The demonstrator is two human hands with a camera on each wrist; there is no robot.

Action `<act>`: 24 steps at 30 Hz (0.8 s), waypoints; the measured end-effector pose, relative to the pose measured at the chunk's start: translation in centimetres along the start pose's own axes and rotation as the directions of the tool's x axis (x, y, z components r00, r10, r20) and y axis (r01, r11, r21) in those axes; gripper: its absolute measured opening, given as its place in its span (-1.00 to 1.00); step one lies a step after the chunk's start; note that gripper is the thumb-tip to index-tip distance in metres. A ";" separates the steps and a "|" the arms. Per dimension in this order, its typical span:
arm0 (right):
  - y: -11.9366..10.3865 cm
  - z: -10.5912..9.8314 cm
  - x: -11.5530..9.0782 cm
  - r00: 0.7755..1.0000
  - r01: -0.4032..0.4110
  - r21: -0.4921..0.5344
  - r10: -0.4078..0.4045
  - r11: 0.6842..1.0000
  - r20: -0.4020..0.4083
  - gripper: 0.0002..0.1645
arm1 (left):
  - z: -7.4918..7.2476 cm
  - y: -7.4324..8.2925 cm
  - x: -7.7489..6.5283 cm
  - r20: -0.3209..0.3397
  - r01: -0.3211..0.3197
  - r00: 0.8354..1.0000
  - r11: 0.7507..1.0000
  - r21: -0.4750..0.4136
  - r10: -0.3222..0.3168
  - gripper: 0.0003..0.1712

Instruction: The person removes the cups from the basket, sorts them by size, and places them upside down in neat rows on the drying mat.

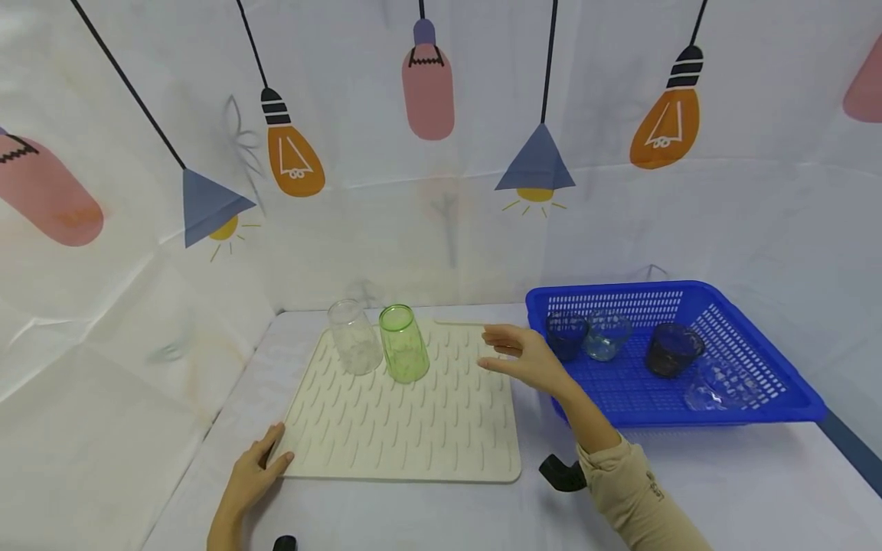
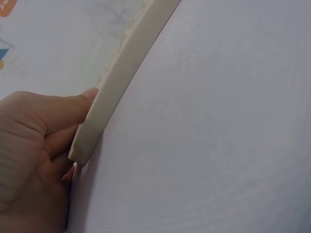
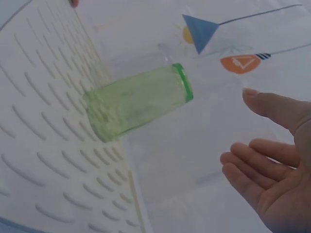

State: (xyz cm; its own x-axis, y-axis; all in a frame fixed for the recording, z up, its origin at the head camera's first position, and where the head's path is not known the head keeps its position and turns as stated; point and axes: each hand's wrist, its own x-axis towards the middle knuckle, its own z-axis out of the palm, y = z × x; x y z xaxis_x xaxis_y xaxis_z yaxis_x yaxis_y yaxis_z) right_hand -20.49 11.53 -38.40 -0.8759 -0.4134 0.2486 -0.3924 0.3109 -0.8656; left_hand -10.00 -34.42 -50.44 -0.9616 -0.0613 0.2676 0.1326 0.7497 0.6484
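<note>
My left hand (image 1: pixel 251 471) rests at the front left corner of a cream ridged drying mat (image 1: pixel 406 459). In the left wrist view the thumb overlaps the top of the mat's edge (image 2: pixel 116 73), with the other fingers beside the corner. A green glass (image 1: pixel 405 348) stands on the mat's back part, and a clear glass (image 1: pixel 355 340) stands at its left. My right hand (image 1: pixel 520 356), fingers extended and thumb apart, hovers over the mat's right side with nothing in it. The right wrist view shows a gap between this hand (image 3: pixel 269 165) and the green glass (image 3: pixel 141 102).
A blue plastic basket (image 1: pixel 620 417) stands at the right with several glass cups, among them a dark cup (image 1: pixel 671 350) and a clear cup (image 1: pixel 713 386). A black object (image 1: pixel 563 473) is near the right sleeve. A lamp-patterned white sheet (image 1: pixel 427 229) hangs behind the table.
</note>
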 end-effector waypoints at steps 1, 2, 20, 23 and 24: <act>0.0 -0.2 -0.3 1.000 0.001 0.000 -0.001 1.000 -0.013 -0.30 | 0.0 0.0 0.0 0.000 -0.001 1.000 1.000 -0.002 0.001 -0.35; 0.0 -0.5 -0.6 1.000 0.005 -0.002 -0.005 1.000 -0.026 -0.31 | 0.0 0.0 0.0 -0.002 -0.003 1.000 1.000 -0.006 0.003 -0.35; 1.5 -3.2 -4.8 0.987 -0.020 0.004 0.020 1.000 -0.157 -0.46 | 0.1 0.2 0.0 -0.007 -0.003 1.000 0.999 -0.035 0.003 -0.35; 1.6 -3.6 -5.5 0.985 -0.027 -0.034 0.021 0.999 -0.171 -0.44 | 0.1 0.1 0.0 -0.010 -0.015 1.000 0.999 -0.043 0.014 -0.36; 1.7 -3.7 -5.7 0.985 -0.033 -0.047 0.025 0.998 -0.173 -0.44 | 0.1 0.0 0.0 -0.010 -0.017 1.000 0.999 -0.043 0.016 -0.36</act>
State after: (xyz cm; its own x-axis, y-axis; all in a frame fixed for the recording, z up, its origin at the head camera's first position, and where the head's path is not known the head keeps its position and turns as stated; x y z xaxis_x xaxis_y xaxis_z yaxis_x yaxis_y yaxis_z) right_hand -17.24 17.63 -39.70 -0.9208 -0.2508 0.2987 -0.3757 0.3645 -0.8520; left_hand -10.06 -34.31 -50.50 -0.9570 -0.0555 0.2849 0.1589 0.7213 0.6742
